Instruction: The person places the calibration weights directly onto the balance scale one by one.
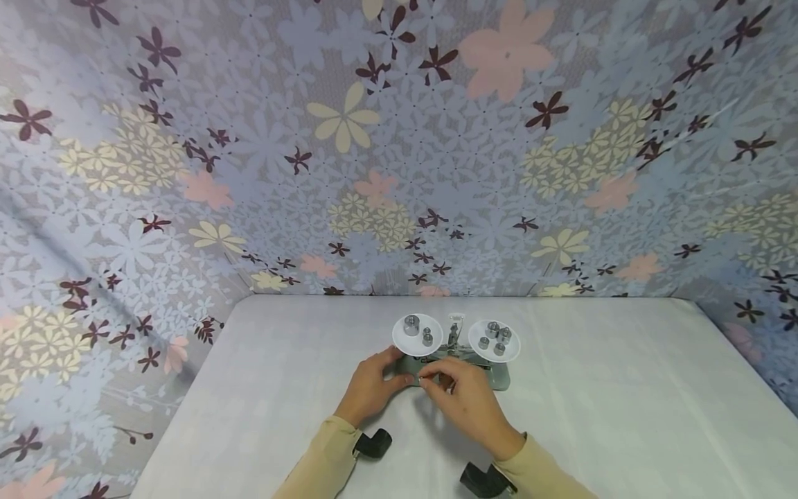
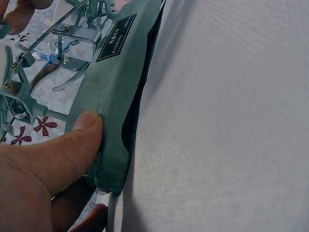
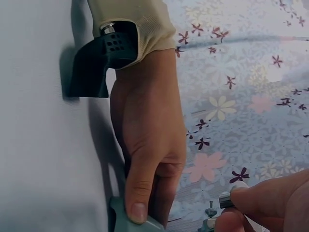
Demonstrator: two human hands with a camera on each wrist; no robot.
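A green balance scale [image 1: 501, 378] stands on the table, with white pans raised at both ends. Metal weights [image 1: 411, 325] sit on the left pan [image 1: 402, 344], and several more [image 1: 493, 330] on the right pan [image 1: 512, 351]. My left hand [image 1: 369, 388] grips the left end of the base, its thumb [image 2: 82, 137] on the green face and fingers curled round the end. In front of the base, my right hand [image 1: 469, 403] pinches a small metal cylinder [image 3: 225, 200] between thumb and fingertips. Its other end is hidden by the fingers.
A white cloth covers the table [image 1: 623, 402]. Behind it rises a flower-patterned wall [image 1: 436, 173], with another at the left. Black wrist mounts [image 1: 374, 443] stick out from both beige sleeves [image 1: 324, 457], low over the cloth.
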